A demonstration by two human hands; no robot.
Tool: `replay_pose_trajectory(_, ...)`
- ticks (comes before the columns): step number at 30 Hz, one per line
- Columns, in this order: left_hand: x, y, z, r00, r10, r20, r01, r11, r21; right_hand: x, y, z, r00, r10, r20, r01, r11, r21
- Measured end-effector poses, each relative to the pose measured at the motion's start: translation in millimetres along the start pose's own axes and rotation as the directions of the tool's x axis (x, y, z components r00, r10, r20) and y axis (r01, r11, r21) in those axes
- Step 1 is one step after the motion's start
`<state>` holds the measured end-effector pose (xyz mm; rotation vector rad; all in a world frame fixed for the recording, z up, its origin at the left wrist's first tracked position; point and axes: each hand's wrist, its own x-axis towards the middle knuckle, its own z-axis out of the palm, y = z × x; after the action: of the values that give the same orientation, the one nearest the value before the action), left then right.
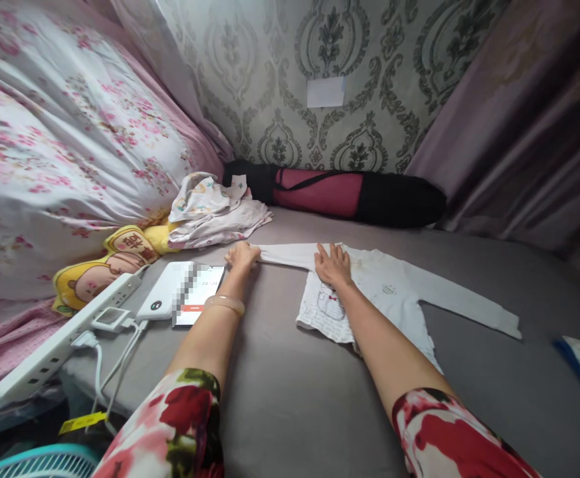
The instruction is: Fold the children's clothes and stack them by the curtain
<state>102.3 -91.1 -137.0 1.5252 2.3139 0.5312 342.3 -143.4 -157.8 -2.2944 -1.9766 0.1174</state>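
Observation:
A white long-sleeved child's shirt (369,292) lies spread on the grey sheet, with small printed figures on its front. My left hand (242,255) is closed on the cuff of its left-lying sleeve, which stretches straight towards the body of the shirt. Pressed flat near the shoulder of that same sleeve is my right hand (333,265), its fingers spread and nothing gripped. The other sleeve reaches out to the right, loose on the sheet. Part of the shirt's lower edge is hidden behind my right forearm.
Folded clothes (220,209) are piled at the back left, beside yellow plush cushions (115,265). A power strip (65,338), a white power bank (166,292) and a phone (200,295) lie left of my arm. Against the wall rests a black and maroon bag (319,192).

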Motion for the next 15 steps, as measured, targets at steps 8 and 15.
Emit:
replay_pose_trajectory(8,-10,14,13.3,0.988,0.048,-0.149,-0.036,0.996,0.084,-2,-1,-2,1.0,-0.003,0.0,0.003,1.0,0.0)
replay_pose_trajectory(15,-5,8,17.3,0.961,0.219,-0.167,-0.223,0.975,-0.002,-4,-1,0,0.999,-0.007,-0.053,0.008,1.0,0.014)
